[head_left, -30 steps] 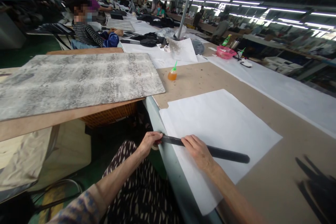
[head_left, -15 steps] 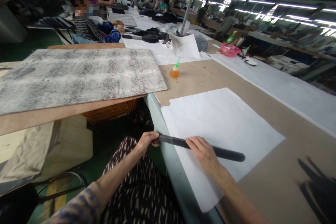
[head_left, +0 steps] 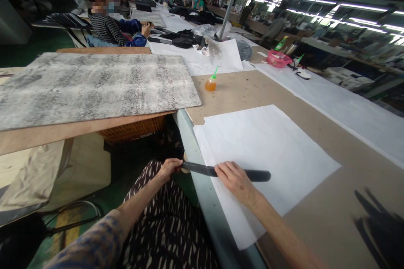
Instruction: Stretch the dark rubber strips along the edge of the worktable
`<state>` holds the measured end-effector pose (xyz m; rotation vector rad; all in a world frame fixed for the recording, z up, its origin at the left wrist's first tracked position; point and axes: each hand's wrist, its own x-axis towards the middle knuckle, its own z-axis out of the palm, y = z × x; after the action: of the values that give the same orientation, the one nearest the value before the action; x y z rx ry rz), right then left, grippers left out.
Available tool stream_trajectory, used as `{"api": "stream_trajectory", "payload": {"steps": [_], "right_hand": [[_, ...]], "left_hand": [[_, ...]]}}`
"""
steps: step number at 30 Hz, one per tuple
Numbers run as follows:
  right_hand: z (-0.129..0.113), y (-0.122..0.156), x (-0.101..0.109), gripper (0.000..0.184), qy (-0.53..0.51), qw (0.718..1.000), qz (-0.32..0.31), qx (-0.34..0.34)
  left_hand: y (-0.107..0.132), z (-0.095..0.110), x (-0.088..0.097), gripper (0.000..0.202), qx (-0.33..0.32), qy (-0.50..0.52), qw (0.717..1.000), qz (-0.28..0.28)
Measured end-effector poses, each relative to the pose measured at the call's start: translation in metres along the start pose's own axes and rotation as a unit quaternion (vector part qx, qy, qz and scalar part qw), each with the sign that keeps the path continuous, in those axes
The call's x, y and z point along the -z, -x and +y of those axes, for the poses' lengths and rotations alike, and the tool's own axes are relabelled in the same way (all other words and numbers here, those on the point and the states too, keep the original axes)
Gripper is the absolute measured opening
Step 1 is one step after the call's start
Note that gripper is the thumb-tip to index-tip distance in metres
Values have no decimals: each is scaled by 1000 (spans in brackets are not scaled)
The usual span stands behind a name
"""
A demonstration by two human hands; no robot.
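A long, narrow black strip (head_left: 257, 175) stretches from the table edge over a sheet of white paper (head_left: 268, 134). My left hand (head_left: 171, 167) pinches its left end, just off the edge above my lap. Along the middle of the strip, my right hand (head_left: 232, 178) has its fingers curled over it from above; the thumb is hidden. The strip's right end lies free on the paper.
Beyond the paper stands a small bottle of orange liquid (head_left: 211, 84) with a green nozzle. A grey mottled board (head_left: 104, 88) lies to the left. Dark items (head_left: 378, 227) sit at the lower right. A co-worker in striped sleeves (head_left: 109, 29) sits further back.
The black strip has shifted left, its free end drawing in across the paper. Both my hands have moved a little to the left with it.
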<state>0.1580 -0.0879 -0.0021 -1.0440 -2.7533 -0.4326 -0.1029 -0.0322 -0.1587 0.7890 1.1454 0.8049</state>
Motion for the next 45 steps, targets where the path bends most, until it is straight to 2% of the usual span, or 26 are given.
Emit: {"api": "stream_trajectory", "payload": {"steps": [4,9,12,16,21,27,33,35,38,40,41,43,45], "right_hand": [[3,8,2,30,-15,999,19,-27],[12,30,8,31,-34,996,33,-74],[10,22,7,29,-34,996,27,-76],[-4,-1,-1,28,-10,999,8,-45],[-15,-12,-6,27,10,999,28,-41],[-14,-9,-4,26,19,999,8,-44],[-16,-7,-4,27,29,999,-8,-44],[-16,-7,-3,26,30,999,-7,-44],[-15,-8,-1,25,34,998,-10,-42],[-15,-10,0,23,36,998,-14,-41],[-15,-11,0,21,36,998,-15,-41],[-16,-13,0,20,32,999,-16,-39],[-18,-14,-1,19,27,999,-12,-38]], "left_hand": [[2,-4,7,33,8,6,1000,3],[-3,-13,5,33,24,24,999,3],[-10,-22,5,31,40,35,999,11],[-15,-33,12,28,78,43,995,46],[-22,-42,9,18,122,83,985,85],[-34,-33,-1,6,141,137,971,139],[-30,-15,4,19,132,112,969,174],[-22,-4,-1,15,101,99,977,160],[-2,20,-21,15,34,77,990,110],[15,40,-38,23,-18,34,999,35],[24,49,-47,26,-59,-18,998,-33],[38,63,-61,32,-117,-97,980,-130],[46,71,-70,34,-133,-124,968,-171]]}}
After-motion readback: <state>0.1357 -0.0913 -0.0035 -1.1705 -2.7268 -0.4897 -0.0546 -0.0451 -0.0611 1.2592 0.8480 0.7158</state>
